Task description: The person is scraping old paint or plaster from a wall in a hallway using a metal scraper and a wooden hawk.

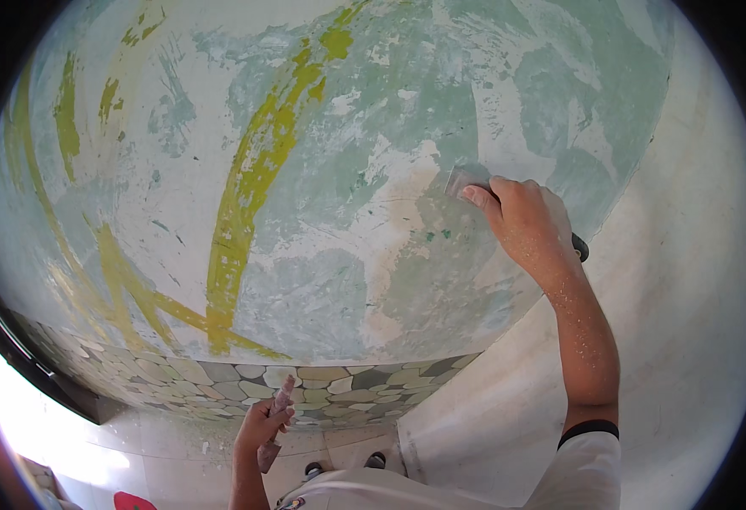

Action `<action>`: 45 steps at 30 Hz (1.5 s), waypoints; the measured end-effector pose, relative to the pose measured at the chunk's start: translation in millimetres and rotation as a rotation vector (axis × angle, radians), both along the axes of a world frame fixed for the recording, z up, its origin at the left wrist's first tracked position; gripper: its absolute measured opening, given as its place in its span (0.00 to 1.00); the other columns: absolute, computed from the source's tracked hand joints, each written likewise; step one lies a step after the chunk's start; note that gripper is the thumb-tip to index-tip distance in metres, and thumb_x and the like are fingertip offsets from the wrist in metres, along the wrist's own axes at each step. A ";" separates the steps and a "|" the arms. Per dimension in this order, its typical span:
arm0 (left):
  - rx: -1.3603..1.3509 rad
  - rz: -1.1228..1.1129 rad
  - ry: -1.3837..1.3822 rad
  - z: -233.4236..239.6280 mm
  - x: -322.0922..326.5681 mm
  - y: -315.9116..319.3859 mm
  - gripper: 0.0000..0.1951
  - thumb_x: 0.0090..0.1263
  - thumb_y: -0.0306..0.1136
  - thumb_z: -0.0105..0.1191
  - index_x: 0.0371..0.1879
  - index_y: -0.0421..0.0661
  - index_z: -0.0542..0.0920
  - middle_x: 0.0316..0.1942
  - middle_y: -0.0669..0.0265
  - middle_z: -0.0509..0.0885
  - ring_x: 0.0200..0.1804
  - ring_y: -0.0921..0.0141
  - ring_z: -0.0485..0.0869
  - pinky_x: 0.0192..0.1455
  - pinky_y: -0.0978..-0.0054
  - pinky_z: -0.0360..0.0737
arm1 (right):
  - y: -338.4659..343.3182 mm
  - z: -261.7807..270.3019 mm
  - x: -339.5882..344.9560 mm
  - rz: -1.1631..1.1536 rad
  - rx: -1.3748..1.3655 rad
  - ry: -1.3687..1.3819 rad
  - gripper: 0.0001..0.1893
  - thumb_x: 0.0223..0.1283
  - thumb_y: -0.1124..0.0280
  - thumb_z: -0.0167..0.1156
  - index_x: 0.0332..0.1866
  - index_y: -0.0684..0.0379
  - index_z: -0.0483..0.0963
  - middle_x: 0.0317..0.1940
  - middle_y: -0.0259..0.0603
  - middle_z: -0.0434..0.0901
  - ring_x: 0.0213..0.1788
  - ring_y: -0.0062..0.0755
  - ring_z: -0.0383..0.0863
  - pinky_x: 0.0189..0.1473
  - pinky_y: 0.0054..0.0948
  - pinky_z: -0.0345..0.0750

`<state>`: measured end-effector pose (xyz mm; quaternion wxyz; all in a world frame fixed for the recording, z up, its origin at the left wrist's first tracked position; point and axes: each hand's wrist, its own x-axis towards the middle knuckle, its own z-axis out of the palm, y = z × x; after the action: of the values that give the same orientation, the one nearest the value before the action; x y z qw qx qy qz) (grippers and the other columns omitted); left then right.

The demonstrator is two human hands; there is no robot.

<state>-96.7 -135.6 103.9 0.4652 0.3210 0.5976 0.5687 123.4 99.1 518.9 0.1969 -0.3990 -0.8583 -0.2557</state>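
My right hand point(523, 213) grips a scraper, its wide blade point(465, 180) laid against a painted wall point(322, 255) of patchy green and white; the dark handle end point(580, 247) shows behind my wrist. Pale flecks cover that forearm. Low in front of my body, my left hand point(264, 424) is closed around a second scraper or putty knife point(282, 398), coated in dried, pinkish residue, its handle pointing up and its blade end down. Yellow-green painted strips point(239, 210) run up the wall left of my right hand.
A stone-patterned tile band point(341, 386) edges the wall's bottom. A plain pale wall point(653, 255) meets it at the right corner. Flakes lie on the tiled floor point(169, 449). A dark-framed opening point(35, 376) is at lower left, and a red object point(133, 502) lies near it.
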 end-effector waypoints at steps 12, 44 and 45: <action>-0.008 0.001 -0.026 8.1 8.6 -3.5 0.11 0.64 0.31 0.58 0.40 0.38 0.79 0.21 0.70 0.78 0.21 0.79 0.76 0.25 0.81 0.73 | -7.4 -13.0 -18.3 0.083 -0.054 0.067 0.23 0.66 0.50 0.47 0.28 0.59 0.76 0.22 0.47 0.80 0.29 0.46 0.82 0.32 0.38 0.76; 0.030 -0.012 -0.009 41.9 34.8 -40.4 0.13 0.64 0.29 0.55 0.45 0.37 0.78 0.22 0.69 0.79 0.22 0.78 0.76 0.27 0.81 0.73 | -11.6 -3.8 -8.5 0.106 0.007 0.086 0.23 0.64 0.49 0.49 0.29 0.61 0.77 0.24 0.48 0.80 0.30 0.46 0.82 0.33 0.39 0.77; 0.057 0.001 -0.015 41.3 38.0 -41.3 0.13 0.64 0.29 0.55 0.45 0.37 0.78 0.22 0.69 0.79 0.22 0.78 0.76 0.27 0.80 0.73 | -11.2 -4.5 -12.2 0.125 -0.016 0.115 0.24 0.63 0.48 0.50 0.27 0.61 0.77 0.24 0.49 0.80 0.30 0.48 0.82 0.33 0.40 0.76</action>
<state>-58.7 -176.9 145.3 0.4602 0.3295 0.5778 0.5881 111.2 87.9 514.5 0.2582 -0.3603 -0.8708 -0.2128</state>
